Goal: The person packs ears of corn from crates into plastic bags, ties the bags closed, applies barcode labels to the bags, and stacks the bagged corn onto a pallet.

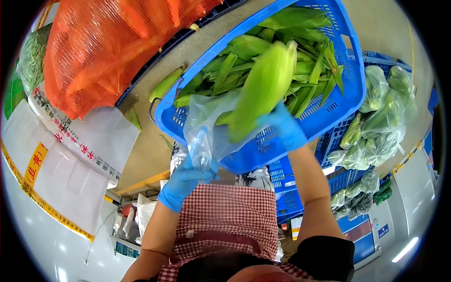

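Below the blue basket (358, 80), my left hand (183, 181) in a blue glove grips a clear plastic bag (199, 145), one finger reaching up inside the film. The bag's mouth spreads open above it. My right hand (287, 130), also gloved, is closed around the lower end of a large green ear of corn (265, 87) in its husk. That ear is tilted and slightly blurred, its lower part overlapping the bag; whether it is inside cannot be made out. Loose green corn husks (230, 75) and more ears fill the basket behind.
An orange mesh sack (108, 47) bulges at the upper left beside white printed sacks (89, 136). One ear of corn (165, 84) lies on the floor left of the basket. Bagged corn (387, 113) rests on blue crates (331, 145) at the right.
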